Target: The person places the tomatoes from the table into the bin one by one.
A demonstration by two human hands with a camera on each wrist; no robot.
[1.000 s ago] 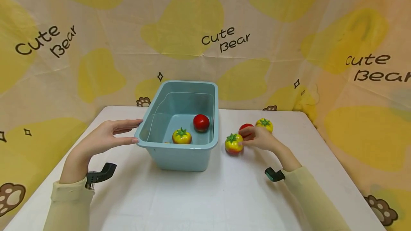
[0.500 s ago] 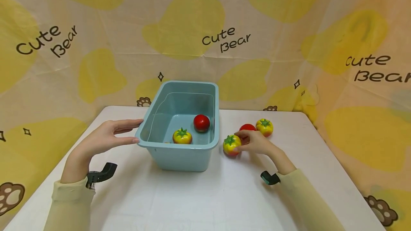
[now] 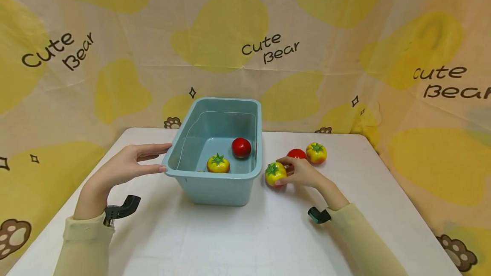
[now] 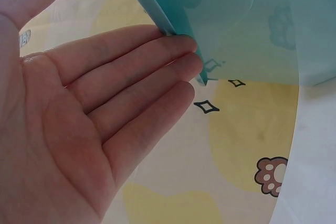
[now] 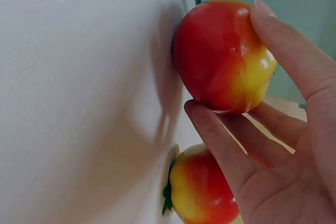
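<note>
In the head view my right hand (image 3: pixel 303 173) pinches a glossy yellow-and-red tomato (image 3: pixel 275 174) with a green star-shaped top, just right of the bin. The right wrist view shows the thumb on one side of this tomato (image 5: pixel 226 56) and fingertips on the other. My left hand (image 3: pixel 126 165) has its fingers straight, their tips at the left rim of a light blue plastic bin (image 3: pixel 215 175). Those fingers (image 4: pixel 147 72) overlap the bin's edge in the left wrist view. Inside the bin lie a red tomato (image 3: pixel 241 148) and a yellow one (image 3: pixel 218 164); something else is mostly hidden behind the front rim.
Behind my right hand sit another red tomato (image 3: pixel 297 153), partly covered, and a yellow-and-red one (image 3: pixel 316 153). All stands on a white table (image 3: pixel 215 242). A patterned cloth (image 3: pixel 230 33) rises at the back and sides.
My right hand has moved slightly left and toward me, its fingers closing round the yellow-and-red tomato, which has shifted a little the same way. The left hand keeps its place at the bin.
</note>
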